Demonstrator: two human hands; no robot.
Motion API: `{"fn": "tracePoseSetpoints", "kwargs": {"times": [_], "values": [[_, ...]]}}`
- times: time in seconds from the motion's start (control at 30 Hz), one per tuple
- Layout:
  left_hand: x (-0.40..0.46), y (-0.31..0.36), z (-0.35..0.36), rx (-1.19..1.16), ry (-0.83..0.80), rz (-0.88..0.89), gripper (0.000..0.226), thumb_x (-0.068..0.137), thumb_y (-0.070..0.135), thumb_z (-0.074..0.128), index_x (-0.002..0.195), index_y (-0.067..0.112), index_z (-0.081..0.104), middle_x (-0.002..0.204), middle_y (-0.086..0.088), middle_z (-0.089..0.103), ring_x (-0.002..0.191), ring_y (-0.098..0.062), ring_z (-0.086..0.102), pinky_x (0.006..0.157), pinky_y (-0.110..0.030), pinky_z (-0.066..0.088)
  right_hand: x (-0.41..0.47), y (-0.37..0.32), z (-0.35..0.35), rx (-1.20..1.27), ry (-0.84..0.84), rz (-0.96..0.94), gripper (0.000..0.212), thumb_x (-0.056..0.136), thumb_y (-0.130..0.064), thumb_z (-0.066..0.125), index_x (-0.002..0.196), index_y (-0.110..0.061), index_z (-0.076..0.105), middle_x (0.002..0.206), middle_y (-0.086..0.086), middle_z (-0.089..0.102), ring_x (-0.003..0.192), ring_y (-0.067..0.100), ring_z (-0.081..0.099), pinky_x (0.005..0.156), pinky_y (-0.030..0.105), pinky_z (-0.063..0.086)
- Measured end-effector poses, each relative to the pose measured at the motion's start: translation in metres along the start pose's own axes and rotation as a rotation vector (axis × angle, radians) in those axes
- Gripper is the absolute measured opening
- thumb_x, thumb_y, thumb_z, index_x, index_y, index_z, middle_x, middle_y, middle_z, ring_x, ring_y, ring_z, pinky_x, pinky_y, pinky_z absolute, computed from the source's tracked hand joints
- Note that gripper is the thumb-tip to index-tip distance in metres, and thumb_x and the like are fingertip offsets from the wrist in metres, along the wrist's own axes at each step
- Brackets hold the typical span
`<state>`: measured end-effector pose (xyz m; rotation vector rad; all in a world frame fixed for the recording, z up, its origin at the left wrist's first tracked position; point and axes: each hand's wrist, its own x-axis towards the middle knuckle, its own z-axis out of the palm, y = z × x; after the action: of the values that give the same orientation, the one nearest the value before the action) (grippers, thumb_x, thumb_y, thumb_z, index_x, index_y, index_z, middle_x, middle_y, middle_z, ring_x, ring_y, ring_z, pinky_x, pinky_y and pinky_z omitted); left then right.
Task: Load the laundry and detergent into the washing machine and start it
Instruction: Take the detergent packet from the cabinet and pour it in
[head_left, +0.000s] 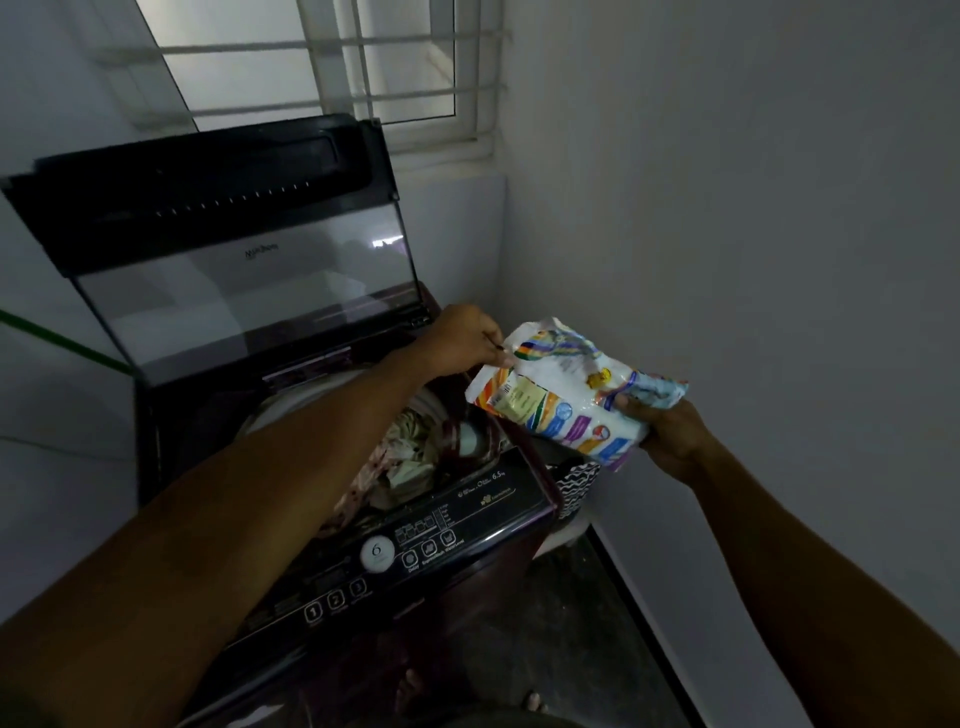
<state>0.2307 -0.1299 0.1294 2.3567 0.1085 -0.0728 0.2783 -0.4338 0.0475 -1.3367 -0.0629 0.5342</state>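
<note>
Two hands: both on one detergent packet (571, 387), mid-right of frame, held in the air just right of the washing machine (332, 467).
Packet: soft plastic pouch, white w/ rainbow stripes and printed labels, crinkled, glossy; lies tilted, left end higher up, right end crumpled.
Machine: top-loader, dark glossy body, fills left and centre of frame.
Lid (218, 249): raised upright, clear pane in a black frame, reflections on the glass.
Drum: open; laundry (410, 452) inside, bunched cloth, cream and dark red patches, sits lower-left of packet.
Panel (395, 561): black, glossy, near edge of machine; round white dial marked 6, row of small buttons numbered 1-3, tiny icons too small to read.
Left hand (462, 338): arm crosses over the drum and hides part of it; fingers curled, thumb and fingertips pinch packet's upper-left corner.
Right hand (670, 436): under packet's right end, fingers wrapped round it from below, firm grip.
Window (332, 57): top centre, white frame w/ bars, pale light.
Walls: plain, light, matte; corner right of window.
Basket (576, 483): black-white zigzag pattern, wedged btw machine and right wall, mostly hidden by packet.
Floor: dark, lower centre; toes of a foot (532, 701) visible at bottom.
Cord (62, 338): green line, left edge.
</note>
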Motion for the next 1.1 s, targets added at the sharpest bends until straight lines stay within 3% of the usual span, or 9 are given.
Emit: {"fn": "tracePoseSetpoints", "kwargs": {"times": [0.23,0.33,0.53,0.67,0.77,0.8,0.9,1.0,1.1], "values": [[-0.002,0.037,-0.03,0.1,0.078,0.064,0.029,0.074,0.03,0.083,0.095,0.012,0.075,0.082,0.002,0.068,0.073,-0.008,0.062,0.062,-0.016,0.045,-0.003,0.023,0.037,0.23,-0.048,0.072,0.039,0.094,0.001,0.053,0.132,-0.002,0.053,0.13,0.023,0.059,0.116,0.041,0.059,0.093,0.061,0.048],[-0.007,0.045,-0.045,0.184,0.124,0.124,0.028,0.078,0.031,0.079,0.098,0.012,0.074,0.084,0.002,0.066,0.078,-0.01,0.062,0.069,-0.018,0.042,-0.002,0.035,0.063,0.296,-0.056,0.098,0.029,0.095,0.0,0.052,0.116,-0.01,0.069,0.121,0.016,0.067,0.109,0.034,0.064,0.091,0.059,0.05],[-0.019,0.05,-0.063,0.368,0.021,0.215,0.021,0.085,0.029,0.071,0.097,0.012,0.072,0.086,0.006,0.062,0.081,-0.01,0.059,0.071,-0.024,0.041,0.003,0.049,0.095,0.128,-0.058,0.266,0.048,0.083,-0.016,0.074,0.128,-0.013,0.059,0.126,0.013,0.065,0.114,0.033,0.063,0.095,0.053,0.051],[-0.021,0.038,-0.058,0.399,-0.022,0.198,0.017,0.085,0.028,0.071,0.094,0.013,0.071,0.086,0.006,0.061,0.083,-0.012,0.06,0.07,-0.025,0.039,0.001,0.049,0.106,-0.079,-0.024,0.304,0.04,0.079,-0.029,0.078,0.115,-0.016,0.068,0.105,0.004,0.074,0.099,0.024,0.068,0.076,0.035,0.055],[-0.02,0.029,-0.049,0.437,-0.032,0.169,0.018,0.087,0.03,0.069,0.097,0.015,0.069,0.09,0.005,0.06,0.083,-0.013,0.058,0.064,-0.024,0.036,0.004,0.049,0.105,-0.224,0.012,0.317,0.019,0.078,-0.027,0.08,0.087,-0.014,0.07,0.065,-0.009,0.07,0.059,0.005,0.065,0.05,0.019,0.048],[-0.02,0.027,-0.047,0.437,-0.022,0.158,0.019,0.088,0.032,0.067,0.1,0.017,0.068,0.093,0.005,0.059,0.084,-0.013,0.056,0.061,-0.023,0.034,0.01,0.051,0.102,-0.303,0.05,0.304,0.03,0.072,-0.034,0.085,0.091,-0.016,0.07,0.073,-0.008,0.072,0.065,0.004,0.068,0.055,0.019,0.053],[-0.02,0.027,-0.04,0.417,0.028,0.154,0.022,0.089,0.035,0.066,0.104,0.02,0.068,0.097,0.004,0.058,0.087,-0.012,0.054,0.067,-0.025,0.035,0.069,0.096,0.062,-0.631,0.115,0.135,0.099,0.034,-0.074,0.085,0.119,-0.031,0.058,0.119,-0.003,0.067,0.109,0.019,0.064,0.089,0.042,0.055],[-0.017,0.031,-0.033,0.395,0.047,0.154,0.023,0.088,0.036,0.067,0.105,0.021,0.069,0.099,0.003,0.058,0.09,-0.014,0.056,0.071,-0.027,0.037,0.074,0.071,0.08,-0.737,0.085,-0.121,0.057,0.045,-0.043,0.088,0.095,-0.024,0.067,0.099,0.0,0.074,0.091,0.02,0.071,0.082,0.044,0.057],[-0.013,0.034,-0.028,0.369,0.078,0.165,0.024,0.085,0.035,0.07,0.103,0.02,0.071,0.101,-0.001,0.063,0.089,-0.016,0.059,0.07,-0.025,0.038,0.028,0.008,0.128,-0.454,0.116,-0.154,0.029,0.063,-0.016,0.079,0.09,-0.018,0.071,0.094,0.006,0.075,0.085,0.025,0.073,0.081,0.05,0.058]]}}
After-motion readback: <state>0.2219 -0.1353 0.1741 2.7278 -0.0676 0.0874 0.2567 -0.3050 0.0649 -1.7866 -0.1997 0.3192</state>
